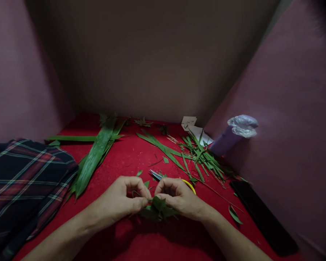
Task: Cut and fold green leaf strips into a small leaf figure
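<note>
Between my hands is a small bundle of folded green leaves, held just above the red cloth. My left hand pinches its left end between thumb and forefinger. From the right, my right hand grips the top of the bundle, with the fingertips of both hands close together. Partly hidden behind my right hand lies a pair of scissors, its blades pointing up and left and a yellow handle showing. Small leaf scraps are scattered about the blades.
Long green leaves lie at left, beside plaid fabric. Cut leaf strips are heaped at right, near a white card and a purple container topped with clear plastic. A black flat object lies along the right wall.
</note>
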{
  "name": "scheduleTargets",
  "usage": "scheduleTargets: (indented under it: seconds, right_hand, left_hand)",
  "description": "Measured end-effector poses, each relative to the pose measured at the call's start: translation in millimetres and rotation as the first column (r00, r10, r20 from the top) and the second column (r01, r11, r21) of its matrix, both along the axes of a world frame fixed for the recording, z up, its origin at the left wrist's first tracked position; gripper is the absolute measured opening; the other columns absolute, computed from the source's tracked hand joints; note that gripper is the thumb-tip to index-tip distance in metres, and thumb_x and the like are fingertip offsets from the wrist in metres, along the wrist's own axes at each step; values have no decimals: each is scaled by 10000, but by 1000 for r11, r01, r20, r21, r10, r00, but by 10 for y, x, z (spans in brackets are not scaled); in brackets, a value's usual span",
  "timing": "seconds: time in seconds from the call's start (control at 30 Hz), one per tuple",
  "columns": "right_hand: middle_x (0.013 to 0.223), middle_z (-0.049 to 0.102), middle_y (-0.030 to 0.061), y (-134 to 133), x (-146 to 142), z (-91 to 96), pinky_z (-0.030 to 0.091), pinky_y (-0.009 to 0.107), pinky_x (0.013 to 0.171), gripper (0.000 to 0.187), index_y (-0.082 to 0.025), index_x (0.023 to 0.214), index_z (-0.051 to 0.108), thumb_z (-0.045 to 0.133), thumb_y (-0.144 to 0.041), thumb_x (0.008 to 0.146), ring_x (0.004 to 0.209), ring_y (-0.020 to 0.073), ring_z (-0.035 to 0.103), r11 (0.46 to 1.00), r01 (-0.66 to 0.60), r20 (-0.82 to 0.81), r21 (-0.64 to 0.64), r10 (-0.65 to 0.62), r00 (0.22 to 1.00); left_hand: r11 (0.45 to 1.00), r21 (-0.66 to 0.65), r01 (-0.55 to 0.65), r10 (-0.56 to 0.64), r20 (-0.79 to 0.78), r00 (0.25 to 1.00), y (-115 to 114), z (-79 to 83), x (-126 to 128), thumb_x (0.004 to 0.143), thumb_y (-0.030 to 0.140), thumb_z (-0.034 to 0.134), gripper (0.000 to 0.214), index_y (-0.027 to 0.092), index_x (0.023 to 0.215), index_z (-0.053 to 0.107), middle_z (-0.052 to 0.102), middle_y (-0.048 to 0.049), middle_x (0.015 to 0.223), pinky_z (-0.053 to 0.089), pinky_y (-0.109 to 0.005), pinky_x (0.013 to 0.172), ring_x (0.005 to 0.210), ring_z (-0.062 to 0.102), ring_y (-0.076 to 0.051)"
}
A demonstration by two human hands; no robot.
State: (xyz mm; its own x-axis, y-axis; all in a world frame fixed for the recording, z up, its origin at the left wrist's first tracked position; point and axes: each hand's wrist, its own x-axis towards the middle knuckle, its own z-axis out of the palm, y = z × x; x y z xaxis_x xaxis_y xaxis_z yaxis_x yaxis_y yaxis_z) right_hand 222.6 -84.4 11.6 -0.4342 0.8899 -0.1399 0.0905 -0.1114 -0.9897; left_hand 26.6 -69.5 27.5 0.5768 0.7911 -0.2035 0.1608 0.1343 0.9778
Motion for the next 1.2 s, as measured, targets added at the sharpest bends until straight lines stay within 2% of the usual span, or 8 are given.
scheduleTargets:
  seconds: [0.1,0.2,0.43,0.57,0.73,0.9,1.03,1.2]
  right_hand:
    - [568,471,-54,2,4,-20,305,185,459,204,-147,724,558,609,-344,748,486,60,387,1000,7,3,24,-7,1000]
    - [580,470,-54,2,15,-57,312,184,462,163,-150,733,543,591,-303,761,488,59,388,999,10,-5,31,-9,1000]
    - [579,461,-51,-2,42,-51,335,184,468,107,-161,735,538,556,-259,770,502,70,392,994,26,102,107,-37,994]
    - [572,450,-57,-10,70,-21,319,178,462,33,-167,732,524,520,-172,764,507,69,378,988,-18,185,156,-12,983]
    - [561,432,-63,-16,88,-13,298,179,461,52,-169,716,510,513,-156,766,507,67,365,981,-49,246,186,2,969]
    - [583,449,-58,-6,109,-20,305,181,478,56,-171,721,509,519,-173,776,522,68,368,984,-37,249,172,-7,969]
    - [576,441,-59,9,116,-5,307,179,476,71,-169,709,512,535,-188,773,521,68,366,989,-18,221,149,-15,975]
    - [559,443,-58,24,115,7,307,180,457,108,-158,708,510,570,-229,763,498,63,372,997,0,108,76,-8,994]
  left_hand:
    - [996,-92,-20,26,68,997,16,-29,17,642,160,589,29,140,652,570,554,33,576,275,-196,429,454,412,-56]
    - [990,-142,-21,36,103,994,12,-24,22,648,165,613,65,142,689,567,545,48,541,283,-195,442,459,420,-55]
    - [980,-198,20,9,146,989,14,-35,9,661,240,665,184,134,794,596,631,-9,662,399,-256,577,602,559,-116]
    - [982,-185,35,-8,144,990,4,0,5,690,261,655,172,139,804,614,622,0,672,381,-236,573,603,541,-105]
    - [980,-198,6,23,145,989,0,44,5,769,356,571,237,128,774,636,628,-30,717,383,-235,596,638,539,-119]
    - [990,-144,-8,37,201,979,6,44,1,849,378,423,358,124,773,664,659,-74,744,405,-269,664,696,561,-163]
    - [978,-209,21,29,231,973,-4,53,-12,835,333,463,299,122,814,673,674,-97,812,412,-301,708,749,576,-193]
    - [965,-261,38,40,286,957,2,69,-12,812,267,507,224,114,780,668,660,-72,769,409,-280,686,714,560,-165]
